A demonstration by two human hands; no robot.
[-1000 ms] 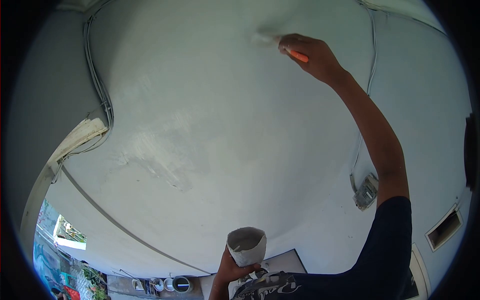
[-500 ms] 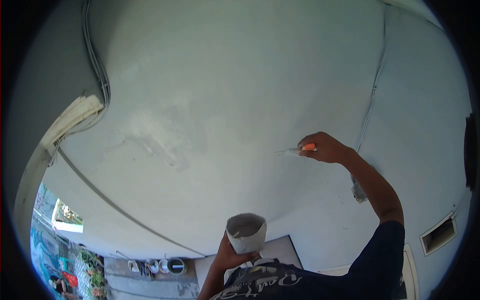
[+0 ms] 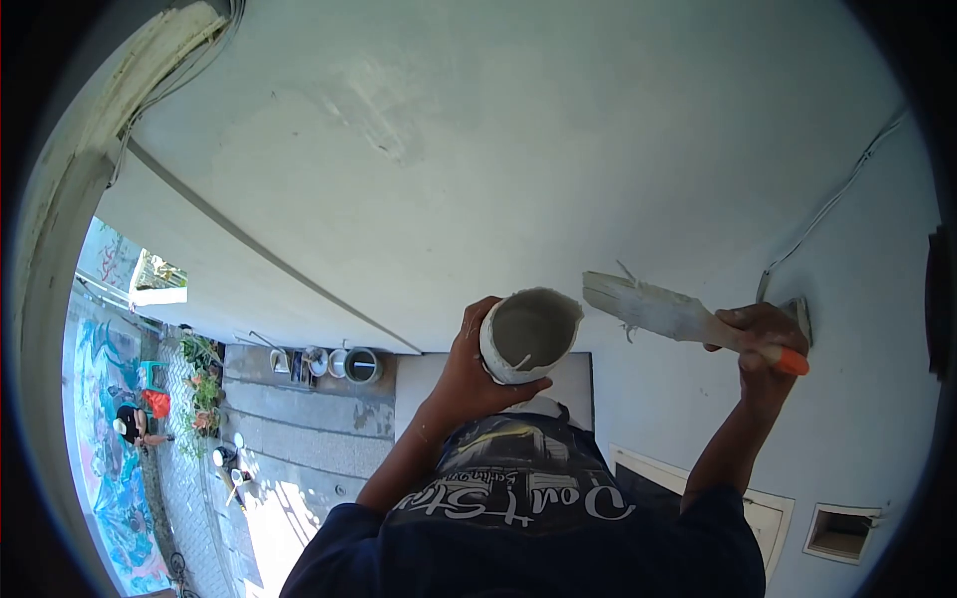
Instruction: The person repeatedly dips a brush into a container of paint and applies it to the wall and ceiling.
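Note:
My left hand [image 3: 477, 387] is wrapped round a whitish tub [image 3: 516, 375] with an uneven, cut-looking rim, held in front of my chest. Grey paint coats its inside, and a thin pale strip shows near the lower rim. On the right, my right hand [image 3: 766, 334] grips a paintbrush [image 3: 653, 307] by its orange-ended handle. The brush head is caked with whitish-grey paint, a few bristles stick out, and its tip points left towards the tub, a small gap away from it. Behind both hands stands a pale wall [image 3: 558, 169] with a lighter smeared patch at upper left.
A cable [image 3: 832, 204] runs down the wall on the right, near a wall box [image 3: 800, 317]. A vent opening [image 3: 840, 533] lies lower right. Buckets [image 3: 362, 366] stand on the paving below left. Farther off, a person [image 3: 132, 424] is beside a painted mural wall [image 3: 105, 448].
My right hand has drawn the paintbrush back from the wall, down towards the tub. The view has tilted downward, and the tub now appears higher in it, still in my left hand.

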